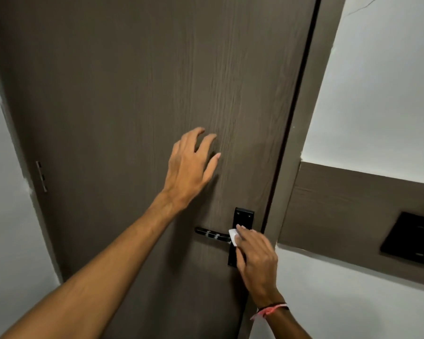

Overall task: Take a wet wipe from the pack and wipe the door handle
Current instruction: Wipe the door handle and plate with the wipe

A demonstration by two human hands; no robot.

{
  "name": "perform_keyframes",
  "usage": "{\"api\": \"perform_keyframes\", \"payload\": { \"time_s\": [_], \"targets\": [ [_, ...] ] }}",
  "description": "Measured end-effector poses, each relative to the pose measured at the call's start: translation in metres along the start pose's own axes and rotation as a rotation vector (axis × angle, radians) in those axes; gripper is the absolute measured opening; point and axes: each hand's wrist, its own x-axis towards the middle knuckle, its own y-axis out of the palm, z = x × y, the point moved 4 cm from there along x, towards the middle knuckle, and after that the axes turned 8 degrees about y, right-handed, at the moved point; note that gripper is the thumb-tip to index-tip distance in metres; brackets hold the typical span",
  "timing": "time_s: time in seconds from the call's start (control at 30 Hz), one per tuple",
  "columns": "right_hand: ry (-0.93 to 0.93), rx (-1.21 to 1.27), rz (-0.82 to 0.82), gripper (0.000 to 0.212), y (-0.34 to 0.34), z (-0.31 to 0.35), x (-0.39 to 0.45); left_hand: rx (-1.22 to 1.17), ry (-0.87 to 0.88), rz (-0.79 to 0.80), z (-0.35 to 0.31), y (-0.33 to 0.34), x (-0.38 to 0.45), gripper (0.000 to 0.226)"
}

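Right now the right hand (256,255) is pinching the wet wipe (233,237) at the door handle (212,234), whose lever is running leftward, while the left hand (190,167) is hovering above, fingers spread.

No readable text; the black box's (411,238) white label is too blurred

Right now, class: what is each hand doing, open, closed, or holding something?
Left hand: open, fingers spread at the door.
Right hand: closed on the wet wipe, at the door handle.
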Motion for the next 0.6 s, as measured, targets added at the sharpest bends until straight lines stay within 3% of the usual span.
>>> {"api": "perform_keyframes", "payload": {
  "time_s": [0.1,0.17,0.33,0.53,0.6],
  "targets": [
    [-0.094,-0.083,0.085,0.048,0.021,-0.013,-0.012,0.087,0.093,-0.071,0.013,0.010,0.017,0.050],
    [-0.176,-0.124,0.083,0.041,0.023,-0.021,-0.017,0.174,0.173,-0.092,0.023,0.018,0.027,0.054],
    [-0.393,-0.238,0.141,0.040,0.024,-0.041,-0.029,0.282,0.253,0.006,0.044,0.058,0.035,0.066],
    [-0.551,-0.410,0.282,0.056,0.029,-0.061,-0.029,0.309,0.239,-0.120,0.053,0.084,0.037,0.068],
    [-0.559,-0.437,0.337,0.074,0.031,-0.060,-0.030,0.318,0.240,-0.145,0.055,0.084,0.036,0.069]
  ]
}}
